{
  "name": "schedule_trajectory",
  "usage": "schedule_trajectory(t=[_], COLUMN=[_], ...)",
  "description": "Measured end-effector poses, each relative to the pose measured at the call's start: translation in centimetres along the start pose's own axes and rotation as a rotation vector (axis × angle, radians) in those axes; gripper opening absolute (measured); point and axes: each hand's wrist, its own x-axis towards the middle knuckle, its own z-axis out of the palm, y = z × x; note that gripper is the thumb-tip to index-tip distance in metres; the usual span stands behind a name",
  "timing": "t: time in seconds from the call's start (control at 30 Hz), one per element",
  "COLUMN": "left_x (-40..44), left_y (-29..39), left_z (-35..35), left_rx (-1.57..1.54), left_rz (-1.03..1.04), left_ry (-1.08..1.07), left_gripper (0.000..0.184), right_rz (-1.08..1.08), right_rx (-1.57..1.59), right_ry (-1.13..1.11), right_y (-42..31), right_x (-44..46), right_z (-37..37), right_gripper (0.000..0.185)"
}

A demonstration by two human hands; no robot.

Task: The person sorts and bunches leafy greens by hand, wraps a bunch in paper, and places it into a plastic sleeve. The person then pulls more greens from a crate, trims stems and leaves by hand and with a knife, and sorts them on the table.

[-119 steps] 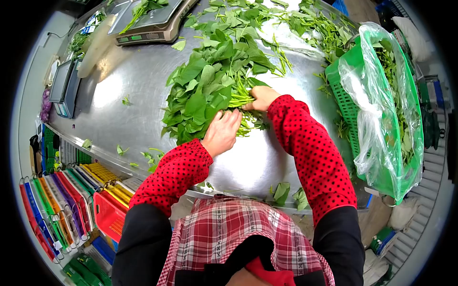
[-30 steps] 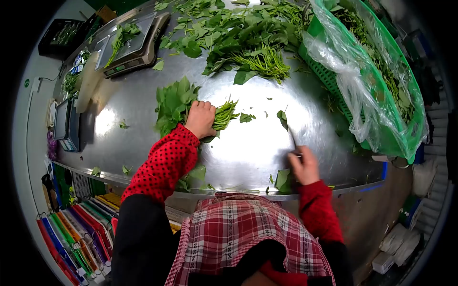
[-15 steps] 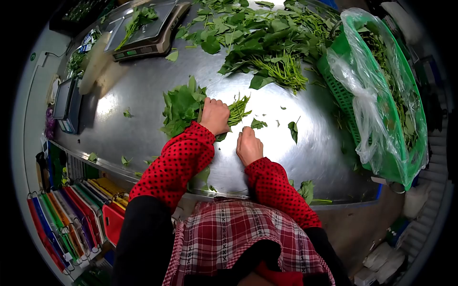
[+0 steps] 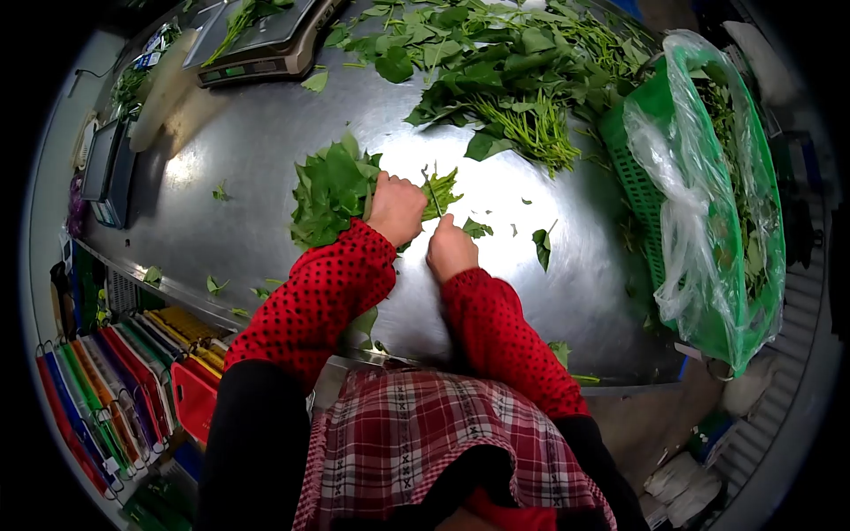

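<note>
My left hand (image 4: 396, 209) is closed round a bunch of leafy greens (image 4: 331, 196). The broad leaves fan out to the left of it, and cut-looking stems stick out on the right. Beside those stems, my right hand (image 4: 452, 248) is closed on a thin dark strip (image 4: 433, 192) that points up across them. Whether this strip is a tie or a tool I cannot tell. Loose leaf scraps (image 4: 476, 229) lie on the metal table (image 4: 257, 168) just right of the bunch.
A large heap of greens (image 4: 522, 71) covers the back of the table. At right stands a green plastic basket (image 4: 630, 164) lined with clear plastic and holding more greens. A scale (image 4: 266, 62) sits back left, greens on top. Coloured clipboards (image 4: 106, 403) hang below the left edge.
The thin dark strip now shows upright in my right hand, against the stems. My right hand has moved slightly up and left, closer to the bunch, which stays in my left hand.
</note>
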Motion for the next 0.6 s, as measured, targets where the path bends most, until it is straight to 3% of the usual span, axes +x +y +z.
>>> schedule_trajectory(t=[0.2, 0.27, 0.4, 0.47, 0.53, 0.6], left_x=[0.5, 0.5, -0.4, -1.8, -1.8, -3.1], left_y=[0.2, 0.3, 1.1, 1.0, 0.8, 1.4], left_z=[0.1, 0.6, -1.2, -4.7, -7.8, -10.2], left_rx=[-0.039, -0.035, -0.075, -0.289, -0.532, -0.898], left_rz=[-0.057, -0.100, -0.086, -0.123, -0.146, -0.144], left_ry=[-0.041, -0.002, -0.119, -0.101, -0.328, -0.497], left_gripper=[0.018, 0.019, 0.029, 0.041, 0.045, 0.032], right_rz=[-0.002, 0.074, -0.057, -0.146, -0.285, -0.325], right_rx=[-0.008, -0.006, 0.082, 0.132, 0.175, 0.190], right_ry=[-0.008, -0.026, 0.050, 0.244, 0.461, 0.491], right_y=[0.6, 2.3, 4.5, 4.0, 3.2, 2.1], right_x=[-1.4, -5.4, -8.1, -9.7, -10.3, -10.4], right_z=[-0.5, 0.9, 0.7, -2.3, -3.5, -5.3], right_gripper=[0.020, 0.020, 0.015, 0.018, 0.015, 0.012])
